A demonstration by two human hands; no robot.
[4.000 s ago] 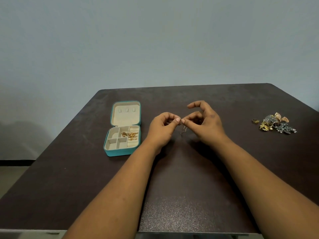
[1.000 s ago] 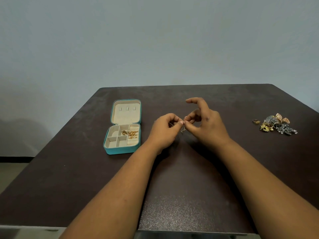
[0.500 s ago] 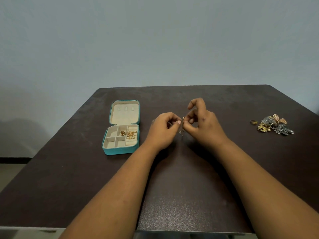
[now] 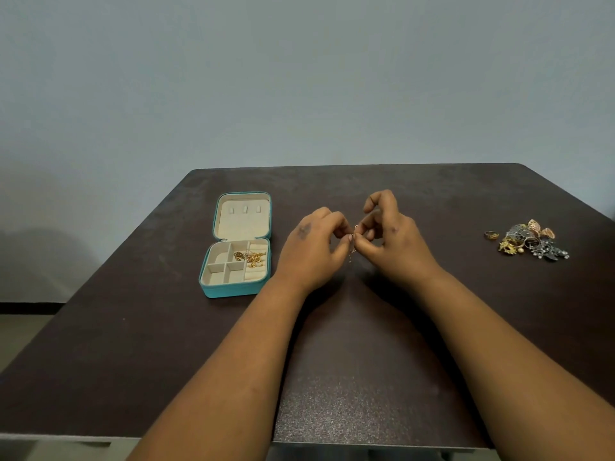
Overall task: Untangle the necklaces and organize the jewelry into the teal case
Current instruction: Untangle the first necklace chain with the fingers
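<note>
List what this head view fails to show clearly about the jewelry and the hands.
- Thin chain pinched between left hand and right hand: too small to tell its knots or length; the fingers cover most of it.
- Jewelry pile on the table: pieces overlap, count unclear.
- Gold pieces in the teal case: too small to identify.
- Both elbows: cut off by the bottom edge.

1. A dark brown counter (image 4: 349,377) fills the lower half of the frame, its surface finely speckled, its far corners rounded.
2. A plain pale grey-blue wall (image 4: 299,78) takes up the upper half, behind the counter's far edge.
3. At the lower left, a dark baseboard strip (image 4: 30,307) runs along the foot of the wall, above a patch of light floor (image 4: 20,337).
</note>
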